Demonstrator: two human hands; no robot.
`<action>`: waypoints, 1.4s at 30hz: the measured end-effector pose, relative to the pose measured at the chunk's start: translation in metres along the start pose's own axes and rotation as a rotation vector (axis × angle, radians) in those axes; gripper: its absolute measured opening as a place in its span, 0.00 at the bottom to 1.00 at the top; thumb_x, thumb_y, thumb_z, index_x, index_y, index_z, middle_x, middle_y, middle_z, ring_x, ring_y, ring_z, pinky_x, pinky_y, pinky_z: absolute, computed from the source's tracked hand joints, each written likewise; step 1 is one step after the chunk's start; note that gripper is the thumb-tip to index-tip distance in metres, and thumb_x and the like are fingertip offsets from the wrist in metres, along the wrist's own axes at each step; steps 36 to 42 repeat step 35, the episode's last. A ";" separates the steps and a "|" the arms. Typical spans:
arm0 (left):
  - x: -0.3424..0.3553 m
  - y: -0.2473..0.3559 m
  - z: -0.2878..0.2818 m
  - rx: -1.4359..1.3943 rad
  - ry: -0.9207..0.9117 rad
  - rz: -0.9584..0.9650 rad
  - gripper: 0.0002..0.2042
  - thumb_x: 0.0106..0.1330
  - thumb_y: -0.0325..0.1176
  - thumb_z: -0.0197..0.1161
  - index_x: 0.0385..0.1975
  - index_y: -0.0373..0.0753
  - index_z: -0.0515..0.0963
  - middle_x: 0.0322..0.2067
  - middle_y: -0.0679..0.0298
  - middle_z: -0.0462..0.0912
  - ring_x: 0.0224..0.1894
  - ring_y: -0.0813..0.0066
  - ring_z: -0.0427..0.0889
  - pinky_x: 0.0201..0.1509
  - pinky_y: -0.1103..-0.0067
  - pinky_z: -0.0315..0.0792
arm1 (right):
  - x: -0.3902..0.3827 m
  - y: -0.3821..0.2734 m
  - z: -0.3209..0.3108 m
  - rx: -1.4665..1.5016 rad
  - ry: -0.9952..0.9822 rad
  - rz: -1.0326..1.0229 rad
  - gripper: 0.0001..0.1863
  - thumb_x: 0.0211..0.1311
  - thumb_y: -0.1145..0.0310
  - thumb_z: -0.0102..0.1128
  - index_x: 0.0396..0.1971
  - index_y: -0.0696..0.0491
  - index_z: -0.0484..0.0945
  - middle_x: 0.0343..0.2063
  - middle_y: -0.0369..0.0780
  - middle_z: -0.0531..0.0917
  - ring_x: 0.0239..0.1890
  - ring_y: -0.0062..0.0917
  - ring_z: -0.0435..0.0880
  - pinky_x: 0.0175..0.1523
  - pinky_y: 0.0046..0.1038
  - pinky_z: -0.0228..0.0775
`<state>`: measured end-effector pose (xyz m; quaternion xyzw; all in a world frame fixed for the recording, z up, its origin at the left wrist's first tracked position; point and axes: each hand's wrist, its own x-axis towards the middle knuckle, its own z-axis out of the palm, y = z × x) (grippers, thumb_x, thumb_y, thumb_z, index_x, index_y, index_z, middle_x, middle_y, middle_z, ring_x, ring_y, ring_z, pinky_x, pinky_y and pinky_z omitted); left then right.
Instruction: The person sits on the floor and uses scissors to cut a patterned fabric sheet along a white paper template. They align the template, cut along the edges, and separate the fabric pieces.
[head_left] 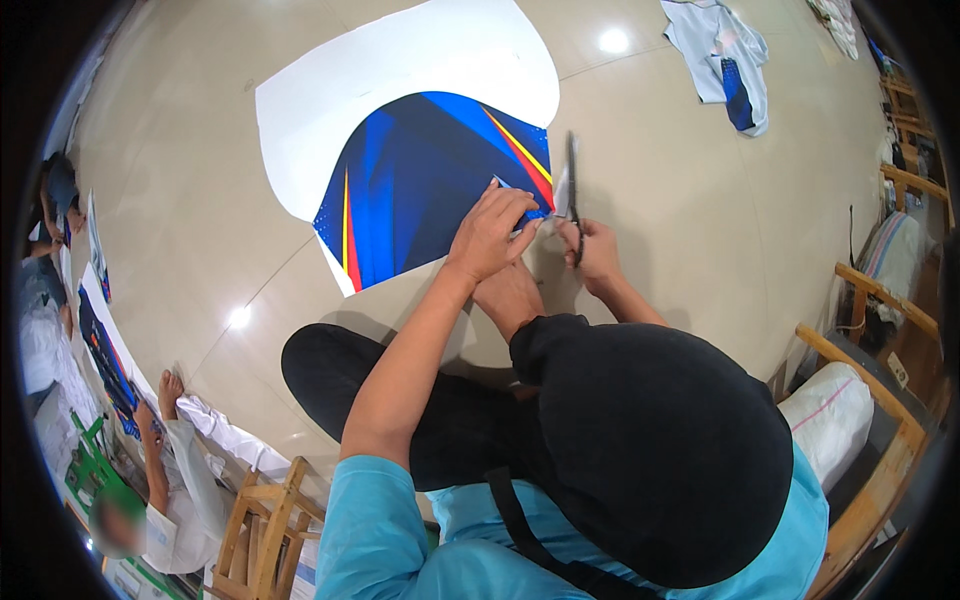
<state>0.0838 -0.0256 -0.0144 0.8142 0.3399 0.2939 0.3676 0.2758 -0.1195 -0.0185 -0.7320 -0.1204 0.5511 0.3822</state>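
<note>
A fabric panel (pixel 425 190) printed in dark blue, with red and yellow stripes near both sides, lies on the floor in front of me. A broad white piece (pixel 400 60) curves round its far side. My left hand (pixel 493 228) is closed on the panel's near right corner, thumb and fingers at the edge. In my right hand (pixel 592 252) is a pair of dark scissors (pixel 572 185), gripped by the handles, blades pointing away from me. The blades stand upright in the picture just right of the panel's edge, by a small white strip (pixel 562 190).
My bare foot (pixel 512 298) and black-trousered knee (pixel 660 450) are close below my hands. Crumpled pale and blue cloth (pixel 735 75) lies at far right. Wooden frames (pixel 870 480) and a white sack (pixel 828 415) stand right. At left, co-workers (pixel 185 500) sit near a wooden stool (pixel 262 530).
</note>
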 end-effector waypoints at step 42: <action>-0.046 -0.086 -0.067 0.699 0.483 -0.947 0.42 0.76 0.59 0.50 0.79 0.35 0.49 0.78 0.35 0.43 0.79 0.27 0.36 0.76 0.36 0.30 | 0.084 -0.120 0.048 -0.554 0.287 -0.676 0.16 0.55 0.62 0.77 0.29 0.61 0.84 0.22 0.44 0.85 0.26 0.27 0.81 0.36 0.33 0.76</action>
